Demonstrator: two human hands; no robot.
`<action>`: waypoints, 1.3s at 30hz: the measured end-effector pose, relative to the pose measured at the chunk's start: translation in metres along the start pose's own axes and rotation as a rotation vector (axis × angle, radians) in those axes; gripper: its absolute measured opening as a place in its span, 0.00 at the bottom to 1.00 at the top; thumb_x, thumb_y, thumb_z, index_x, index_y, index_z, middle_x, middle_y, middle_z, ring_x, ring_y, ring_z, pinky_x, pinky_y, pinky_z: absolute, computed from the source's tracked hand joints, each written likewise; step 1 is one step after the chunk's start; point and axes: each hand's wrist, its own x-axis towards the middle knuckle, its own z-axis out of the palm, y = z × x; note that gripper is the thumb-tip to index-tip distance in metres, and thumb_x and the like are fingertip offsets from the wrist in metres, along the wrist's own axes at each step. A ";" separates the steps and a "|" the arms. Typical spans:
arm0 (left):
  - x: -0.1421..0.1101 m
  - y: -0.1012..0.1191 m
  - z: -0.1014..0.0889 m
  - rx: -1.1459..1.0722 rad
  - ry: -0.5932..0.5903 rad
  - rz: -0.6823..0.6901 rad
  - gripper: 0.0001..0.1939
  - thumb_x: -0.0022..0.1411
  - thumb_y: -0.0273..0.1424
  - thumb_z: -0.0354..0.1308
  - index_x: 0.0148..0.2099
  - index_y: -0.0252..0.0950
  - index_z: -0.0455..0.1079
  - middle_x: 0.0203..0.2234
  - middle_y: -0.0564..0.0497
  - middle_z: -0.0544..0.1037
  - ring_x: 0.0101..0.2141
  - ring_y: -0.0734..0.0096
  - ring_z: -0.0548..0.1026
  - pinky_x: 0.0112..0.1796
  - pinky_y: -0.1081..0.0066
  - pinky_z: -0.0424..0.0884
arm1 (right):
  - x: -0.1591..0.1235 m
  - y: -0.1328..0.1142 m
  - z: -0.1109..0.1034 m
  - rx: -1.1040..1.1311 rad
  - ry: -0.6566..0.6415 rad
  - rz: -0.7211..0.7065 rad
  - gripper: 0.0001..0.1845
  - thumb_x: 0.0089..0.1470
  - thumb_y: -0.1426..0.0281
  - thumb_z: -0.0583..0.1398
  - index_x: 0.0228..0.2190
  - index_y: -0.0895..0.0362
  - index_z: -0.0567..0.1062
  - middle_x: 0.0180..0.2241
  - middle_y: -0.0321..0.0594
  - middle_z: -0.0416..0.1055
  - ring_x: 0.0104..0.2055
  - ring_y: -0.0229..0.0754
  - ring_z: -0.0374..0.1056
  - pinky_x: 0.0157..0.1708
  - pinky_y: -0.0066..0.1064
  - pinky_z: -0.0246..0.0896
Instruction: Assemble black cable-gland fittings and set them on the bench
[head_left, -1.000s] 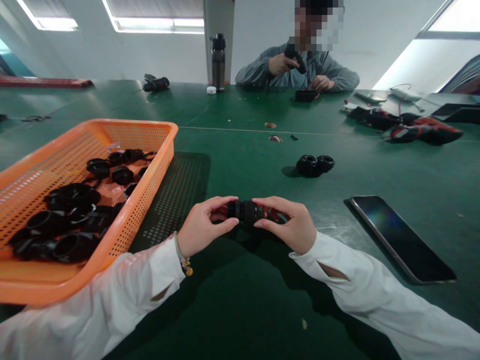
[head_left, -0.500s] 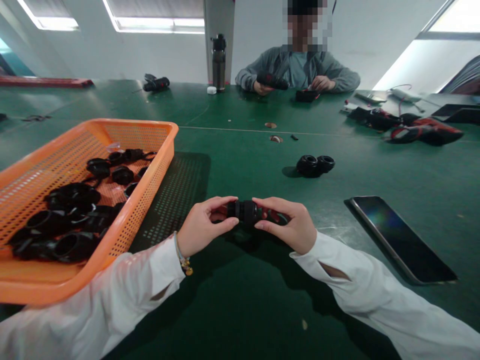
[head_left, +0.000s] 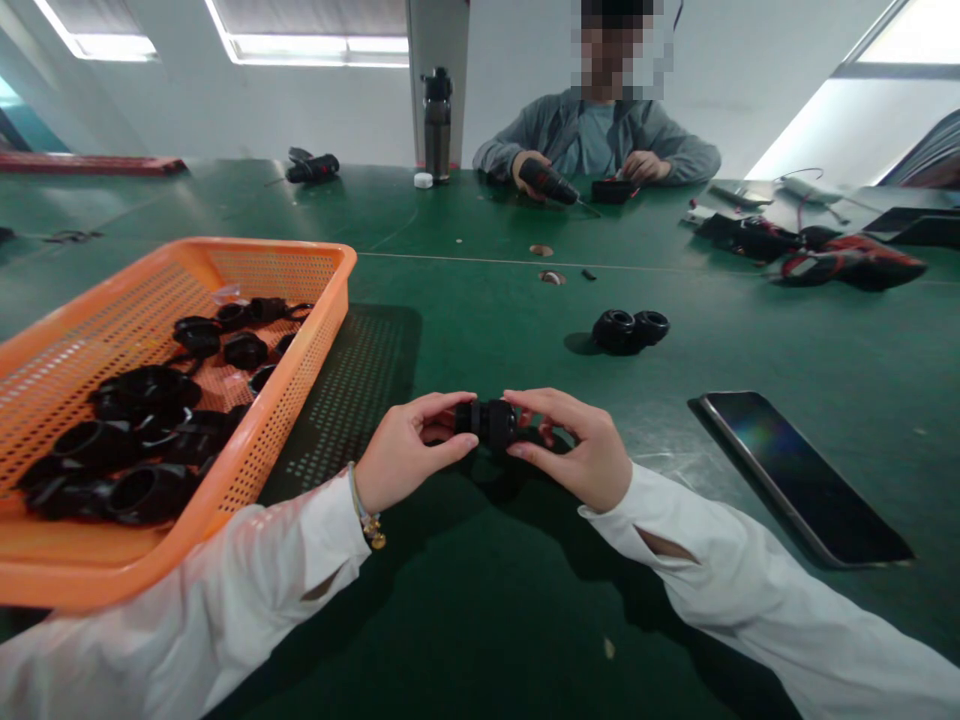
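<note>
Looking at a big ol' green worktable (head_left: pixel 480 610), with a co-worker (head_left: pixel 600 140) across it. Have an orange perforated basket (head_left: pixel 97 582) on the left, holding a bunch of black plastic fittings (head_left: pixel 142 390), plus a smartphone (head_left: pixel 810 480) lying face up on the right. Pinching with both left hand (head_left: pixel 405 450) and right hand (head_left: pixel 589 450), thumb and fingertips closed in. Also see two black ring fittings (head_left: pixel 619 344) side by side beyond the right hand. Gripping one black cylindrical fitting (head_left: pixel 491 424) by its ends, smack between the hands.
</note>
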 end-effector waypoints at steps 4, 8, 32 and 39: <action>0.000 0.000 -0.001 -0.007 -0.005 -0.001 0.25 0.46 0.32 0.62 0.48 0.28 0.70 0.38 0.45 0.75 0.36 0.67 0.75 0.39 0.68 0.74 | 0.000 0.001 0.000 -0.017 -0.012 -0.020 0.16 0.47 0.73 0.63 0.41 0.55 0.76 0.39 0.43 0.75 0.33 0.39 0.71 0.21 0.24 0.65; 0.000 -0.001 -0.001 -0.006 -0.003 0.006 0.24 0.46 0.32 0.62 0.48 0.30 0.71 0.38 0.45 0.76 0.36 0.66 0.75 0.39 0.67 0.74 | 0.000 0.002 0.000 -0.011 -0.018 -0.018 0.16 0.48 0.72 0.62 0.42 0.54 0.76 0.39 0.43 0.75 0.33 0.39 0.71 0.22 0.25 0.66; -0.001 -0.001 0.000 0.013 -0.009 0.015 0.23 0.47 0.31 0.62 0.48 0.31 0.71 0.39 0.45 0.76 0.37 0.64 0.76 0.39 0.66 0.74 | 0.001 0.002 -0.002 -0.051 -0.052 -0.034 0.16 0.50 0.68 0.61 0.43 0.54 0.74 0.38 0.44 0.76 0.39 0.43 0.72 0.32 0.33 0.69; -0.001 -0.001 0.000 0.016 -0.014 0.015 0.24 0.47 0.31 0.62 0.49 0.30 0.70 0.38 0.45 0.76 0.36 0.66 0.76 0.39 0.67 0.74 | 0.001 0.003 -0.002 -0.063 -0.062 -0.041 0.16 0.51 0.68 0.61 0.44 0.54 0.74 0.38 0.43 0.77 0.37 0.42 0.72 0.33 0.34 0.68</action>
